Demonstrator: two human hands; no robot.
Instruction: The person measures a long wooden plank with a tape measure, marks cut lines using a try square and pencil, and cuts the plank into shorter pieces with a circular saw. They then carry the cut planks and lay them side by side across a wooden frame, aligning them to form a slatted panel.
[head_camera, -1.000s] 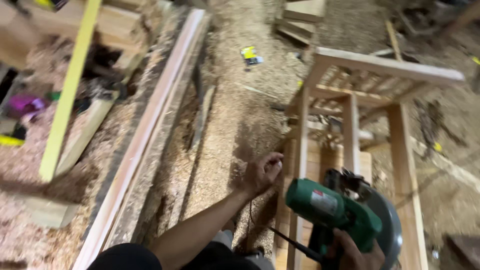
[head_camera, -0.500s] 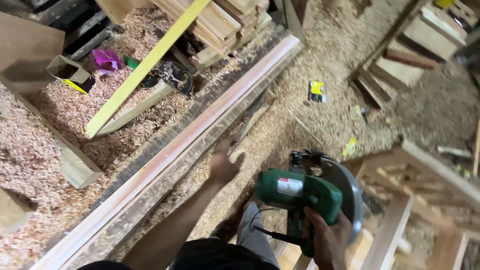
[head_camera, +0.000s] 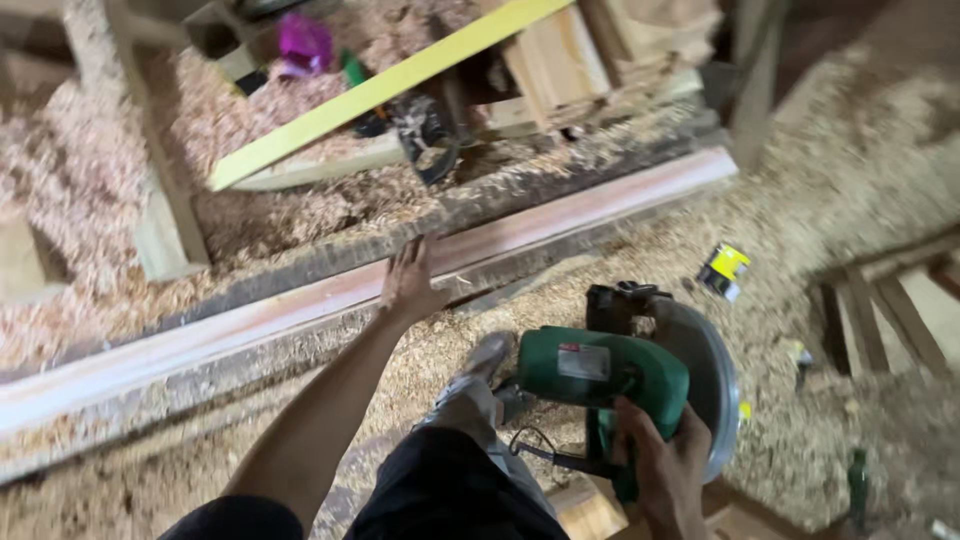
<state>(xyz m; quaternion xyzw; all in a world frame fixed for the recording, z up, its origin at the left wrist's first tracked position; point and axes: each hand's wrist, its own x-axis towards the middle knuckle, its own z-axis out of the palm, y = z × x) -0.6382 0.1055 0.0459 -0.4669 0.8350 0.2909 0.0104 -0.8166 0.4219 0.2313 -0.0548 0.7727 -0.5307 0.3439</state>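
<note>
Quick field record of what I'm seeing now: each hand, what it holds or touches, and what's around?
left hand: open, reaching over the long pale plank; contact unclear
right hand: grips the green circular saw by its handle
floor: covered in sawdust
nearby: yellow strip, small yellow-and-black box, wooden frame

left arm: stretched forward, nearly straight, bare forearm
left hand: fingers spread, palm down
right hand: low in view, fingers curled tight in a grip
legs: dark shorts, one foot forward
</note>
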